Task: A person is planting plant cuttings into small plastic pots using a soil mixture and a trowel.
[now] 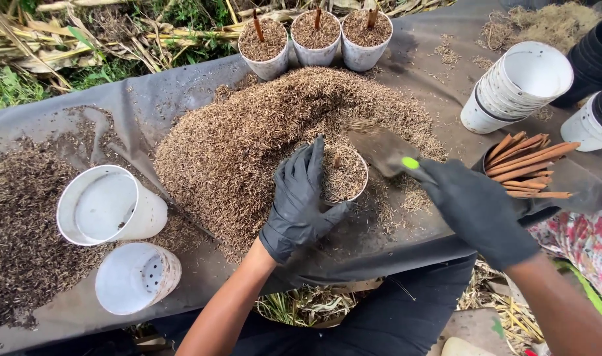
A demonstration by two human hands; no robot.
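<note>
My left hand, in a black glove, wraps around a small white pot filled with brown husk, a short stick poking up in it. My right hand, also gloved in black, grips a trowel by its green-tipped handle; the blade tilts over the pot's far rim with husk on it. The pot sits at the near edge of a big husk pile on a dark sheet.
Three filled pots with sticks stand at the back. Two empty white pots lie at the left. A stack of white pots and a bundle of brown sticks are at the right. Black pots sit far right.
</note>
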